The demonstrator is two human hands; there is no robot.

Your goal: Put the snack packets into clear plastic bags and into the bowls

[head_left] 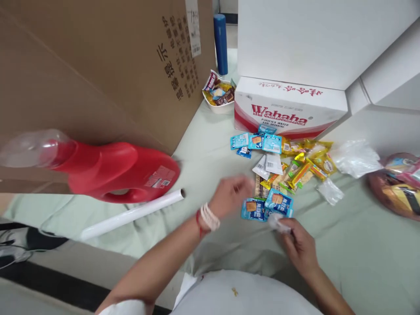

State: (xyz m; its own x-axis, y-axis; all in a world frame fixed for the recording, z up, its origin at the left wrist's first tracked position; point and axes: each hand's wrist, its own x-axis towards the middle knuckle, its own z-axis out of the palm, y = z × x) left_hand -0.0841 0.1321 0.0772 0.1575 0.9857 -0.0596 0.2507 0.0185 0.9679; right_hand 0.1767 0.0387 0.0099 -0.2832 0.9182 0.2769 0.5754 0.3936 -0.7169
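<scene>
At the far left a red plastic detergent jug with a clear cap (pixel 108 170) lies on its side against a tall brown cardboard box (pixel 98 65). Just beside its base a white paper tube (pixel 131 214) lies slantwise on the pale green sheet-covered surface (pixel 354 245). Between the tube and the snacks the sheet is bare.

The left hand (pixel 229 194), with a white bead bracelet and a red cord at the wrist, is blurred above the sheet, just left of the heap of packets; its grip cannot be made out.

Two blue snack packets (pixel 267 205) lie side by side between the hands. The right hand (pixel 300 245) sits just below them, its grip pinched on a small crumpled clear wrapper (pixel 277 222).

Beyond lie more blue, white and yellow snack packets (pixel 288 159), spread up to the front edge of a white and red Wahaha carton (pixel 288 107). A white bowl of snacks (pixel 219 94) and a blue cylindrical bottle (pixel 221 43) stand behind.

To the right, clear plastic bags (pixel 352 157) lie near a round plate of snacks (pixel 398 186) at the frame's edge. Below them the sheet lies open.
</scene>
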